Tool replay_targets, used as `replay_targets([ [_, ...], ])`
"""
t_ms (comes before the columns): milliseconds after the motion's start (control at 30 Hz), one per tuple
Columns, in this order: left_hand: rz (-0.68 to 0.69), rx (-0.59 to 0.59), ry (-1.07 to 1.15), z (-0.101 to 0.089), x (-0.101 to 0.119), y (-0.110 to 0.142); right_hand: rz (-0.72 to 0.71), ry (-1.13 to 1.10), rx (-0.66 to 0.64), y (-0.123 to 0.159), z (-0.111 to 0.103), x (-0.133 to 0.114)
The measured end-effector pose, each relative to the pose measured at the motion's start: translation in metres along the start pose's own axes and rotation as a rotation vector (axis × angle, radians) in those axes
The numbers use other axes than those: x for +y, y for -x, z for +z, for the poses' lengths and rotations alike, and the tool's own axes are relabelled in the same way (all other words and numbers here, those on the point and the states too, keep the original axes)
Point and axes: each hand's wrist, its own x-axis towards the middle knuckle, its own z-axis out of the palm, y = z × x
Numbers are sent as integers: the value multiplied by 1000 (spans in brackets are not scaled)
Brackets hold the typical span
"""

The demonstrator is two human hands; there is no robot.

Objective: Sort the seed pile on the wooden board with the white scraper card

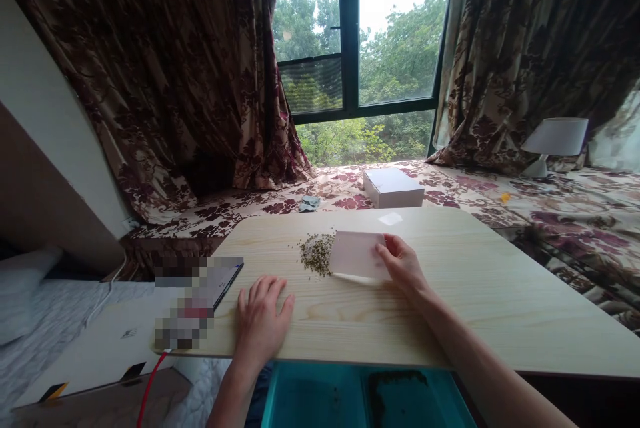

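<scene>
In the head view a heap of small greenish-brown grains (317,253) lies scattered on the pale wooden table (360,328). My right hand (400,261) pinches the right end of a thin, whitish translucent sheet (357,255) between thumb and fingers. The sheet's left edge meets the right side of the heap, and the sheet is slightly tilted above the tabletop. My left hand (264,315) rests palm down on the table, fingers stretched out, nearer to me than the heap and to its left. It holds nothing.
A pixelated flat device (200,308) with a red cable (151,388) lies at the table's left edge. Below the front edge sits a turquoise divided tray (310,395) with dark residue. Behind the table are a white box (393,188), a folded cloth-like item (309,203) and a lamp (557,137).
</scene>
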Motion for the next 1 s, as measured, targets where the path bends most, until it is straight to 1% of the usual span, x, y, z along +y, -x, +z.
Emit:
replay_targets([
  [133, -2, 5, -5, 0, 0, 0, -18, 31, 22, -1, -2, 0],
  [367, -6, -12, 2, -1, 1, 0, -12, 10, -10, 2, 1, -1],
  [533, -9, -17, 7, -1, 2, 0, -2, 66, 47, -1, -5, -1],
  [667, -17, -10, 9, -1, 2, 0, -6, 45, 84, -3, -7, -1],
  [1000, -10, -3, 4, -1, 1, 0, -26, 46, 55, -4, -4, 4],
])
